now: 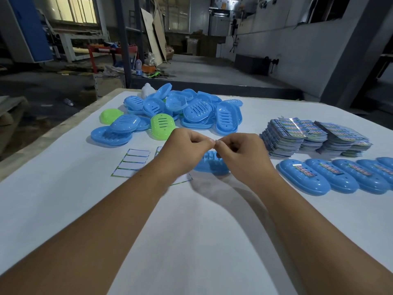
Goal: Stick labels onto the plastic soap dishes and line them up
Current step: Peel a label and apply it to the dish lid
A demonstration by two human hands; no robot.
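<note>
- Soap dishes (170, 109), mostly blue with two green ones among them, lie in a loose heap toward the far edge of the white surface (191, 241).
- One blue soap dish (209, 165) sits bottom-up near the middle of the surface, partly hidden behind the hands.
- The left hand (182, 150) and the right hand (240, 154) meet just above that dish, fingers curled, thumb and forefinger tips pinched together where the two hands touch; whatever they pinch is too small to make out.
- A row of labelled dishes (331, 177), blue and bottom-up, each with a colourful strip on it, runs along toward the right edge, touching one another.
- Stacks of label sheets (314, 135) stand just behind that row.
- Emptied backing sheets (131, 162) lie flat left of the hands, in front of the heap.
</note>
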